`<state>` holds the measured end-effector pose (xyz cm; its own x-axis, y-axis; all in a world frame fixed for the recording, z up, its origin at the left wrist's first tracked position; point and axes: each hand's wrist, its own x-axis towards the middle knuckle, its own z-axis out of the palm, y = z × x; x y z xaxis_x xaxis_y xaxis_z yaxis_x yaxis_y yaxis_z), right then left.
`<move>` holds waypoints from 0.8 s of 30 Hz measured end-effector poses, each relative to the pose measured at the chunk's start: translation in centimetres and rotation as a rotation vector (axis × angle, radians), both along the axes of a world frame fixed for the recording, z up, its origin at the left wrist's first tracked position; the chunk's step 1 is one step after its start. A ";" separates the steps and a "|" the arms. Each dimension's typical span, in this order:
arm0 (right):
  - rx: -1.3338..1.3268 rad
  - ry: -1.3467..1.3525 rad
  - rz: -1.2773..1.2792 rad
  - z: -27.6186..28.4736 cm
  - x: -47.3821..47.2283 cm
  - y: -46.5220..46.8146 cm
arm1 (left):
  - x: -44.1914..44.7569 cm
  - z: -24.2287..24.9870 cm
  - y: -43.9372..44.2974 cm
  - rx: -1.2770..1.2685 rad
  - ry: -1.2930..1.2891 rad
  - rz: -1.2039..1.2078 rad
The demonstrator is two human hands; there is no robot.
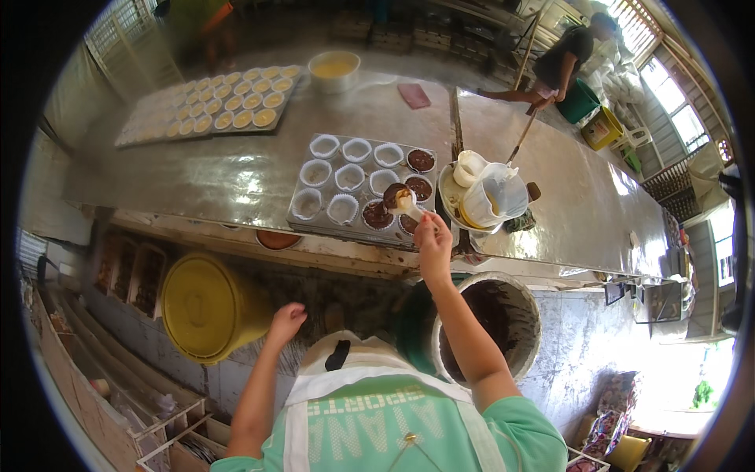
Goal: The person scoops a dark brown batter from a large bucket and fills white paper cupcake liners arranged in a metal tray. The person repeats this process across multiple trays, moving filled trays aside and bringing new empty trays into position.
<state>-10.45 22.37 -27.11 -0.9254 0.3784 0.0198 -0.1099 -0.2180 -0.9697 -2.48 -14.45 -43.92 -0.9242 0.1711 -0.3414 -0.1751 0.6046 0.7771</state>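
My right hand (435,248) grips the handle of a small pale scoop (406,202) smeared with dark brown batter. The scoop hangs over the near right part of a metal muffin tray (330,233). White paper liners (350,177) stand in the tray. Several on the right hold chocolate batter (420,160); the others have none in them. The scoop partly covers the cups beneath it. My left hand (289,321) hangs below the table edge, fingers curled with nothing seen in them. Right of my body is a white bucket (534,330), its inside coated with dark batter.
A pan with plastic pitchers (495,194) stands right of the tray. Trays of yellow-filled cups (242,120) and a metal pot of yellow batter (334,72) sit farther back, near a pink cloth (414,95). A yellow lidded bin (203,310) stands left. Another person (560,59) holds a pole beyond the table.
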 end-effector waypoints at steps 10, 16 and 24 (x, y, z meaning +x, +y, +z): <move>-1.368 -0.133 0.224 2.1 -0.3 2.5 | -16.1 18.7 16.5 -0.153 0.782 -0.153; -1.109 0.059 0.197 2.8 6.8 7.2 | -20.5 17.7 19.5 -0.427 0.609 -0.297; -0.536 -0.314 -0.397 -4.1 22.0 14.4 | -22.6 18.6 20.9 -0.573 0.454 -0.403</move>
